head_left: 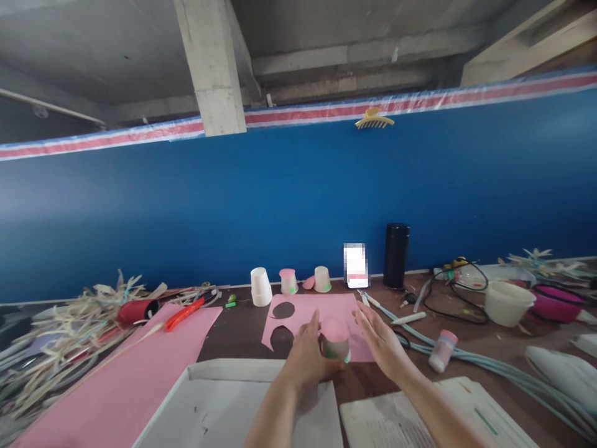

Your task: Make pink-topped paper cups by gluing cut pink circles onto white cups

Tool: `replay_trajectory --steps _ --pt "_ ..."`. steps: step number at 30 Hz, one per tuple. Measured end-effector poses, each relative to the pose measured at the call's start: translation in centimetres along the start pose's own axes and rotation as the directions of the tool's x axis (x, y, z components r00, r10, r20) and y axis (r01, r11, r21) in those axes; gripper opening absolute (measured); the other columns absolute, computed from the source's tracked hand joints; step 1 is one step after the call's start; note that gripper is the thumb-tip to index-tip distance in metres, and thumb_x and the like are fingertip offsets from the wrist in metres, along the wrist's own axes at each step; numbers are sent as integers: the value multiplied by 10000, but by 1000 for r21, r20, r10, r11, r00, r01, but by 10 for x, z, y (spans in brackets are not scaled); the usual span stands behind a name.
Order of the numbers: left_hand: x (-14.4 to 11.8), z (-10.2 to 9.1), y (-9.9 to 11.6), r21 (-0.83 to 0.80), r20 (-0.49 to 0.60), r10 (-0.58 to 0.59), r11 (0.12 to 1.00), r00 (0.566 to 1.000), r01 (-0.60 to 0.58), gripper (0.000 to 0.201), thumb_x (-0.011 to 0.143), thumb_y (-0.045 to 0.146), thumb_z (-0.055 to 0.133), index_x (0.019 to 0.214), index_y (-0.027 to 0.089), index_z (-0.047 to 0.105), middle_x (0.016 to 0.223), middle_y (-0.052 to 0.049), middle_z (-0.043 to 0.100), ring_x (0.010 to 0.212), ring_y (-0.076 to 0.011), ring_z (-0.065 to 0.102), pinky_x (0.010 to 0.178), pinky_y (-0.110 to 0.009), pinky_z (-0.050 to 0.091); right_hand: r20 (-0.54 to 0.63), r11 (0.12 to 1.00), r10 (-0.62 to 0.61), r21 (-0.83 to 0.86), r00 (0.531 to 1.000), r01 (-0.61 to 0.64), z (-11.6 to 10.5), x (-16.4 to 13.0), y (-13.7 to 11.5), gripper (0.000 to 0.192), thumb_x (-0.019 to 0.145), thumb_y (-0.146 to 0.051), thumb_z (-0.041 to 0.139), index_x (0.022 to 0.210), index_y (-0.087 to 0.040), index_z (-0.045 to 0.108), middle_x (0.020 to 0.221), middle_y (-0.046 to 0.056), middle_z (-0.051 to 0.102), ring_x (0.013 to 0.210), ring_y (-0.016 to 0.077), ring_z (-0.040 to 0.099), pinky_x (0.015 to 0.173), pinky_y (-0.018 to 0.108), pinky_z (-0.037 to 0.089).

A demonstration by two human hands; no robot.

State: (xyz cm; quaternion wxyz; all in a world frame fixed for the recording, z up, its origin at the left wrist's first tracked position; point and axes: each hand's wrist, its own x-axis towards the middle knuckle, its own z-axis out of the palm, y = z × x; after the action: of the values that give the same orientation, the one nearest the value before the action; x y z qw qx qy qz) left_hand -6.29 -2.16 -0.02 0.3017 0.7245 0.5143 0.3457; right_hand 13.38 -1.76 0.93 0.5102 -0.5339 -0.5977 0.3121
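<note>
In front of me an upside-down paper cup with green marks stands on a pink sheet with round holes cut in it. A pink paper disc covers its top. My left hand grips the cup from the left, its thumb along the near lower side and its index finger pointing up. To the right of the cup, my right hand is held open, with nothing visible in it. Behind stand a cup with a pink top, another cup beside a loose pink disc, and stacked white cups.
A white box lid and printed paper lie nearest me. At left are red-handled scissors, a pink sheet and paper strips. At right are a glue bottle, cables and a black flask.
</note>
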Motion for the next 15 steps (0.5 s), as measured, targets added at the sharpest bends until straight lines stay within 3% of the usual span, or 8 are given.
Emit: replay_trajectory --steps 5,10,13,15 --pt "3 4 -3 74 -53 27 997 998 -23 941 522 423 771 1356 201 397 1126 -144 563 1024 -316 531 873 -412 414 -14 998 -40 -39 999 40 2 1 4 604 856 -592 387 1288 -178 470 1293 125 553 1190 261 518 991 413 423" --pt "5 2 5 159 -65 55 986 996 -44 605 559 460 735 1071 170 596 964 -123 615 905 -296 560 782 -381 422 28 989 -109 -101 994 112 3 0 4 487 871 -569 377 1100 -203 603 1044 74 688 1016 248 621 898 348 481" --pt "5 3 8 217 -55 20 976 998 -8 443 582 479 710 884 170 612 888 -110 616 835 -283 562 733 -375 416 40 985 -110 -133 993 114 4 0 2 472 877 -565 363 1065 -213 616 1045 67 686 991 243 627 851 326 495" --pt "6 3 9 214 -78 6 977 997 11 426 590 478 702 872 174 606 896 -109 616 838 -283 561 730 -377 413 48 987 -100 -119 994 105 4 0 1 466 881 -557 363 1078 -213 609 1088 69 673 1023 238 615 868 321 486"
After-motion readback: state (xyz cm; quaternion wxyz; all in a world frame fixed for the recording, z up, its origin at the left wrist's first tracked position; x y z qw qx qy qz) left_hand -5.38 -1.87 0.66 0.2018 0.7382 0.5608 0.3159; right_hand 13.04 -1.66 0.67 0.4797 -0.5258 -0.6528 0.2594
